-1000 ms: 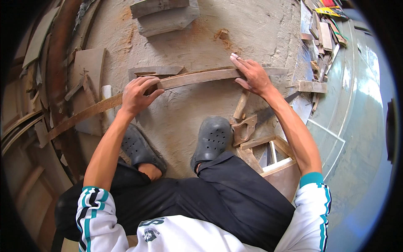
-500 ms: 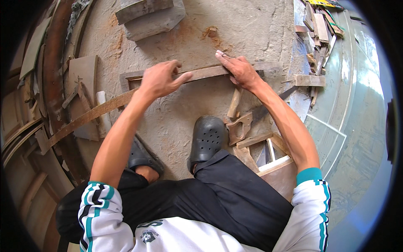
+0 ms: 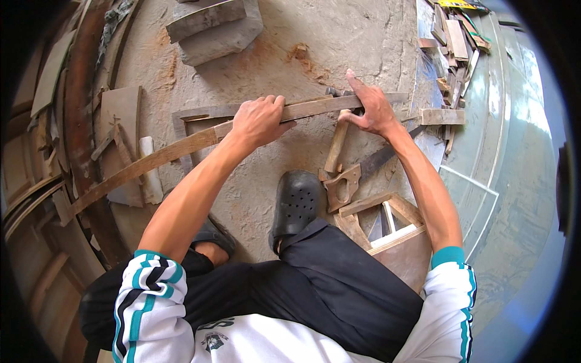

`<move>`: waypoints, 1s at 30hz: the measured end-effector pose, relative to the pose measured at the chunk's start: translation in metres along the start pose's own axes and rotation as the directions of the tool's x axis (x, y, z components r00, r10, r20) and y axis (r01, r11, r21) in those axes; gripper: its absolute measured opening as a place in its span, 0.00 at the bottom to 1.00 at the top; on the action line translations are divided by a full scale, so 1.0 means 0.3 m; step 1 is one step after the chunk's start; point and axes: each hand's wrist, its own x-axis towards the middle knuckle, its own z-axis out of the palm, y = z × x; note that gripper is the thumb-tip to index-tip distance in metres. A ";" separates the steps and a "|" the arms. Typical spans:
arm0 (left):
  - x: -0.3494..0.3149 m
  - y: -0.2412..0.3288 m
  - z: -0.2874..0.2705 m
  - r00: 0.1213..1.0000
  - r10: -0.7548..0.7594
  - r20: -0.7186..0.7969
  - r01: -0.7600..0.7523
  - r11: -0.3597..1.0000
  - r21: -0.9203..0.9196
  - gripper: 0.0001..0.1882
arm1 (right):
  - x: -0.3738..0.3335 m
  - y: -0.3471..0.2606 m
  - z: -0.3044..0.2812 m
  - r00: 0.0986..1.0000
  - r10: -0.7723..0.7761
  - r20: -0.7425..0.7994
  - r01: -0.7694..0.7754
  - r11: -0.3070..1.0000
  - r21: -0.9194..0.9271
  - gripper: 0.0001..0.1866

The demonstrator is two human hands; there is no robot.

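Note:
A long wooden strip [image 3: 157,158] runs from the lower left up to the right, across a wooden frame piece [image 3: 209,112] on the floor. My left hand [image 3: 259,121] is closed over the strip near its middle, thumb on the near side. Toward the strip's right end, my right hand [image 3: 374,110] straddles it with thumb and fingers spread apart. That thumb is by the top of a hammer [image 3: 336,145], whose dark head is partly hidden behind the strip. Close by lies a handsaw [image 3: 345,186], its blade passing under my right forearm.
A wooden box [image 3: 396,242] with pieces inside stands by my right knee. Grey blocks [image 3: 221,33] sit at the far side. Scrap wood [image 3: 457,42] is piled at the far right beside greenish panels [image 3: 484,175]. Boards [image 3: 121,109] lean at the left. My dark clogs [image 3: 296,202] are on the floor.
My left hand has moved right along the strip and closed over it. My right hand has shifted right, its thumb and fingers now spread wide, leaving the hammer head partly visible.

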 end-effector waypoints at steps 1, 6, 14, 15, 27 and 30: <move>0.004 0.004 0.000 1.000 -0.002 0.017 0.002 1.000 -0.022 0.29 | 0.001 0.008 0.010 0.999 -0.046 -0.009 0.046 0.999 -0.008 0.60; 0.002 0.003 0.006 1.000 -0.007 0.015 0.007 1.000 -0.014 0.29 | 0.026 0.004 0.062 1.000 0.005 0.011 -0.005 0.999 0.049 0.61; -0.038 -0.024 0.004 1.000 0.013 -0.006 -0.013 1.000 0.006 0.30 | 0.041 -0.042 0.080 1.000 -0.006 0.022 0.004 0.997 0.079 0.59; -0.040 -0.028 0.012 1.000 0.021 -0.014 -0.021 1.000 0.010 0.30 | 0.042 -0.048 0.077 0.999 -0.033 0.012 0.032 0.996 0.089 0.59; -0.016 -0.032 -0.014 1.000 -0.018 0.001 0.018 0.999 -0.042 0.29 | 0.055 -0.064 0.010 0.988 -0.072 0.137 0.058 0.993 0.104 0.57; -0.028 -0.025 -0.005 0.998 -0.040 -0.047 0.037 0.998 -0.059 0.29 | 0.064 -0.051 -0.017 0.991 -0.103 0.082 0.091 0.986 0.137 0.56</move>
